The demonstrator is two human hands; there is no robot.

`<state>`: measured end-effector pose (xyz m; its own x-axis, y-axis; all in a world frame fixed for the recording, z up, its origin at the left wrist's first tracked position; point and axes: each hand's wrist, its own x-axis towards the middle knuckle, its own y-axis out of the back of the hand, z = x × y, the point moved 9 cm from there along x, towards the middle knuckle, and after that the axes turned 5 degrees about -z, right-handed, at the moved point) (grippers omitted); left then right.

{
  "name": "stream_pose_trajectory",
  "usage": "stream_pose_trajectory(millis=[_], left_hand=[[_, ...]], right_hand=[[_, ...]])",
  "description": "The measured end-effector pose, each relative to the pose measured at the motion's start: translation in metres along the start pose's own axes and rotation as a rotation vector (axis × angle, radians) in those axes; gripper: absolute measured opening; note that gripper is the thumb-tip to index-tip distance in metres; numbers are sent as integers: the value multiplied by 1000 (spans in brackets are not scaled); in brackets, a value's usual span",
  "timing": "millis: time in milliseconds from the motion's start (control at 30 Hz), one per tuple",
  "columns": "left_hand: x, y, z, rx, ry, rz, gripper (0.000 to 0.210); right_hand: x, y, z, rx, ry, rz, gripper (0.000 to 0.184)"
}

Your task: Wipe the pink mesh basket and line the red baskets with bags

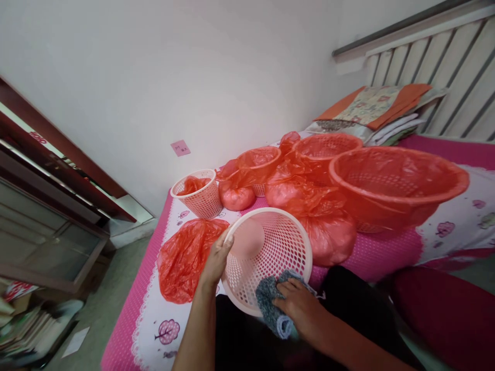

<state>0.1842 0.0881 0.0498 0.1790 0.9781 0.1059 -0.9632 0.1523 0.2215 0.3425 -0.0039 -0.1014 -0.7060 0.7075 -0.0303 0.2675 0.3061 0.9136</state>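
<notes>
A pale pink perforated plastic wastebasket (pixel 284 232) lies tilted toward me, its mouth facing up. With its fingers closed over the rim, my left hand (pixel 219 257) grips the basket at the left side. My right hand (pixel 297 304) presses a grey-blue cloth (pixel 273 299) against the near rim and inner wall; the fingers are wrapped on the cloth. To the left of the basket lies a crumpled red plastic bag (pixel 187 260). A filled, knotted red bag (pixel 328 234) touches the basket's right side.
Behind stand a white basket with a red bag inside (pixel 203 201) and several red-lined baskets, the largest wastebasket (pixel 398 190) at right. More filled red bags (pixel 235 197) sit between them. Folded bedding (pixel 379 105) lies by the radiator (pixel 444 67). The bed's edge (pixel 131 309) runs at left.
</notes>
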Motion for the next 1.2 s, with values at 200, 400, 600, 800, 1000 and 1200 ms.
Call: stream_pose_trajectory(millis=[200, 400, 600, 800, 1000, 1200], left_hand=[[4, 5, -3, 7, -15, 10, 56], [4, 3, -2, 19, -23, -1, 54], [7, 1, 0, 35, -45, 22, 58], [-12, 26, 7, 310, -53, 306, 60], [-76, 21, -44, 253, -37, 532, 69], [-90, 15, -36, 373, -87, 563, 65]], right_hand=[[-18, 37, 30, -218, -88, 260, 30], [-6, 12, 34, -286, -14, 238, 25], [8, 6, 34, -299, -4, 159, 25], [2, 28, 18, -305, 39, 84, 26], [4, 44, -7, -122, -26, -43, 35], [16, 47, -42, 18, -21, -50, 50]])
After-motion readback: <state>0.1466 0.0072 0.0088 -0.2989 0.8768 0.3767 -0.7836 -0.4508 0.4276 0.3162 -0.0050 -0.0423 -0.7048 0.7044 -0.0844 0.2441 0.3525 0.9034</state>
